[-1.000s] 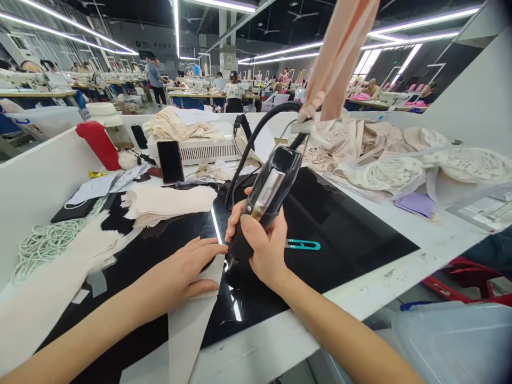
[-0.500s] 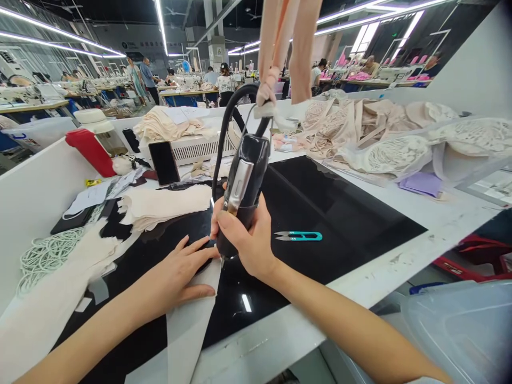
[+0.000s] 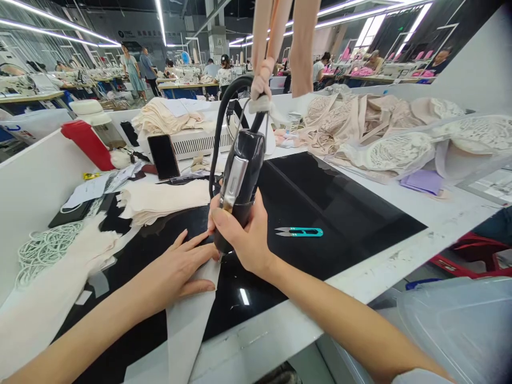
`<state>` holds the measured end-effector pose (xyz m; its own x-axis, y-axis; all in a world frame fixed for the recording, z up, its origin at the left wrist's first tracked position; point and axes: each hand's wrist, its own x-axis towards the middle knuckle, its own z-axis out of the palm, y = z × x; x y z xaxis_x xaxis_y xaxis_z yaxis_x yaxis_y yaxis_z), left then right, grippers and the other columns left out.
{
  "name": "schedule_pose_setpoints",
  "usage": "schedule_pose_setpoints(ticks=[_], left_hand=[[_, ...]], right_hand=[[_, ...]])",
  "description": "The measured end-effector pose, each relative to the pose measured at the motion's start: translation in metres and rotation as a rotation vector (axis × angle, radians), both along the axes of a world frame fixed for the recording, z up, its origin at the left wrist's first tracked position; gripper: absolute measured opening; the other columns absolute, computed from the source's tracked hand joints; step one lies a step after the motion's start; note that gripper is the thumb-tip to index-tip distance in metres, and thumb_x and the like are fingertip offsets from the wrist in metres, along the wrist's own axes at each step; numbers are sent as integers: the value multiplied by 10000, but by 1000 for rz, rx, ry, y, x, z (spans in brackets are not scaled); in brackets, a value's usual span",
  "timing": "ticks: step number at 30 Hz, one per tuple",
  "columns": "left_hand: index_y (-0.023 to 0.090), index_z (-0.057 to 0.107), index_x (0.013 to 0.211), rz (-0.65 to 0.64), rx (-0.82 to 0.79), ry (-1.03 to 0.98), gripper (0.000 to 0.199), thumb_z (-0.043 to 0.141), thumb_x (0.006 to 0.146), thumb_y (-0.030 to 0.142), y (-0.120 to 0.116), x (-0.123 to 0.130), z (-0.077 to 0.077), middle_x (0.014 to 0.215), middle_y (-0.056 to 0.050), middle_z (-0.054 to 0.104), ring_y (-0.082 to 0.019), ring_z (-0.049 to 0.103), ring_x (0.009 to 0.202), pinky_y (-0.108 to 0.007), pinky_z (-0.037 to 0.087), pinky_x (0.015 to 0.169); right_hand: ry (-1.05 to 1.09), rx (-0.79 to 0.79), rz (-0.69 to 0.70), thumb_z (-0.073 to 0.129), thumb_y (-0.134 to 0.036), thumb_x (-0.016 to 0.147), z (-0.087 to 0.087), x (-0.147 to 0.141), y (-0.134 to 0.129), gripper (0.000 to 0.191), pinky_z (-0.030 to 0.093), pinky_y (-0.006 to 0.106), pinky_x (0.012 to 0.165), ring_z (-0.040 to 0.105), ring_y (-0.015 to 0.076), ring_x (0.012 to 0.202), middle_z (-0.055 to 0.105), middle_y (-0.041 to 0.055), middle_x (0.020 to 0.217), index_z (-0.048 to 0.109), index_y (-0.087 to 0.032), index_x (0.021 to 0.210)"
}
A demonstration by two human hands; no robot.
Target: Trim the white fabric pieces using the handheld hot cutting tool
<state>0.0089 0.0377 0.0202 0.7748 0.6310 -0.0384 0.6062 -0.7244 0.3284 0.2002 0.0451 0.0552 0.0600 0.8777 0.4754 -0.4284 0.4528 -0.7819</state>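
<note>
My right hand is wrapped round a black corded handheld tool with a silver plate, held upright and hanging from fabric straps. The tool's lower end is at the right edge of a pale fabric piece on the black board; its very tip is too small to make out. My left hand lies flat on the fabric with its fingers spread, the fingertips close beside the tool. Teal thread snips rest on the board to the right.
Stacked cream pieces, a phone and pale green cord are at the left. Beige lace garments are heaped at the back right. A clear plastic bin stands below the table's right edge. People sit and stand far behind.
The view has shifted slightly. My right hand and the tool show little movement against the fabric, and my left hand still lies flat on it.
</note>
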Motion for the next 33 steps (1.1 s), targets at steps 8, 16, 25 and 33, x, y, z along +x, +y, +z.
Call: schedule_pose_setpoints(ticks=[8,16,25,33], left_hand=[[318,600,1239,-6,11,1,300,695,982,440,0,1,2,1337,-7,665,-284,434,1481,-614,110,1284],[297,585,1323,-14,37,14,418,727,956,439,2,-1,-5,1505,-69,582,-325,373,1525,-666,169,1256],[302,551,1417,15,-33,56,521,740,946,419,2,3,4,1602,-86,487,-367,308,1552,-741,171,1223],[288,542,1457,22,-66,24,588,770,920,368,1,4,9,1575,-103,516,-384,377,1516,-716,220,1227]], right_hand=[[-19,0,-64,748,-280,778,1,-2,-1,291,494,296,601,498,137,653,527,-47,761,473,-266,875],[52,1,67,797,-341,796,1,-2,-12,351,520,316,614,543,127,600,560,-67,767,483,-275,941],[27,-11,32,765,-274,795,1,-4,-16,292,522,328,601,549,142,623,559,-51,764,494,-270,905],[28,-16,70,805,-531,797,-2,-3,-23,416,549,359,621,547,158,640,571,-30,795,520,-277,963]])
